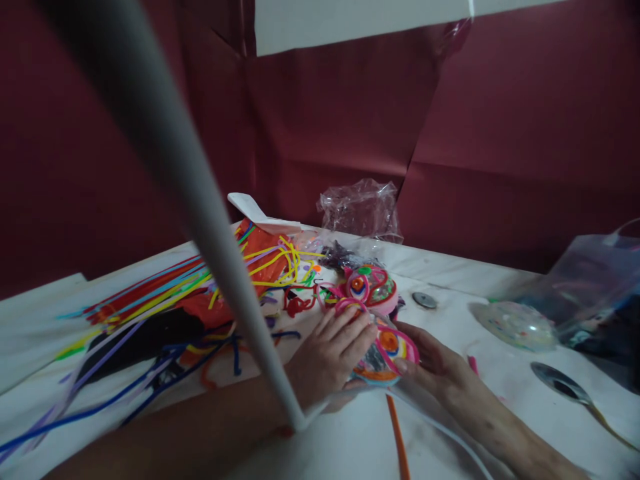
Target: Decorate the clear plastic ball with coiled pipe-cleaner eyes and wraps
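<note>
Near the middle of the table is a decorated craft piece (377,373) with pink, orange and blue strips on a rounded, clear body. My left hand (333,350) lies over its left side, fingers pressed together on the top. From the right, my right hand (433,363) grips its edge, thumb in front and fingers partly hidden behind. A second decorated piece (383,297), pink-rimmed with an orange and a green spot, sits just beyond my left fingertips. Whether the two pieces are joined is unclear.
Colourful pipe cleaners (170,283) spread across the left. A grey pole (200,193) crosses the view in front. A crumpled clear bag (363,210) stands at the back. Right are a clear dome (523,325), a metal disc (425,300) and a ring-shaped item (560,382).
</note>
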`<state>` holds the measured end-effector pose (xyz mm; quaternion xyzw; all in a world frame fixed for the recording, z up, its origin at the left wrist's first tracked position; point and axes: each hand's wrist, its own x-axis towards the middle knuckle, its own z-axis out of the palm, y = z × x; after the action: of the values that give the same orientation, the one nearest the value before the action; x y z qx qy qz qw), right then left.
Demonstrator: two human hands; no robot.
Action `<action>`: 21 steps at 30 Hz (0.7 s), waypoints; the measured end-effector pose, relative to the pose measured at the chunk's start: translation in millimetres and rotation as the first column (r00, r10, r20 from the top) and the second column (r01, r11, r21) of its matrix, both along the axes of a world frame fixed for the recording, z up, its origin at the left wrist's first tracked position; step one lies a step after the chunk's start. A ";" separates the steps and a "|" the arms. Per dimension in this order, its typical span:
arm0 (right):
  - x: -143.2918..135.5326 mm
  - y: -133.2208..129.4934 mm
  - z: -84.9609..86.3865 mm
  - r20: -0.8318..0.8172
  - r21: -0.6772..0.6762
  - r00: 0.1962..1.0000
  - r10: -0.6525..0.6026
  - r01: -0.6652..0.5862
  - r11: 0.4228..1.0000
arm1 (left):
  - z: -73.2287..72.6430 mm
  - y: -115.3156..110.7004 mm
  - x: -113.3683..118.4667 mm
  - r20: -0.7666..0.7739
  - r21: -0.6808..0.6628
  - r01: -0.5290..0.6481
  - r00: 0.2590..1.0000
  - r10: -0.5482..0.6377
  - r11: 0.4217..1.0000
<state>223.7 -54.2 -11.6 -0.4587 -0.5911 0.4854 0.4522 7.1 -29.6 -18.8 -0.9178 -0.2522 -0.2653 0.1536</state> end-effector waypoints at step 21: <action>7.4 -10.9 23.4 0.239 -0.008 0.962 -0.129 0.135 0.991 | 4.7 -34.0 7.7 0.053 0.027 -0.060 0.997 0.059 0.998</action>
<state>231.1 -65.1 11.7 -0.5575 -0.6031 0.4030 0.4039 14.8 -63.5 -14.1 -0.9004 -0.2795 -0.2880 0.1681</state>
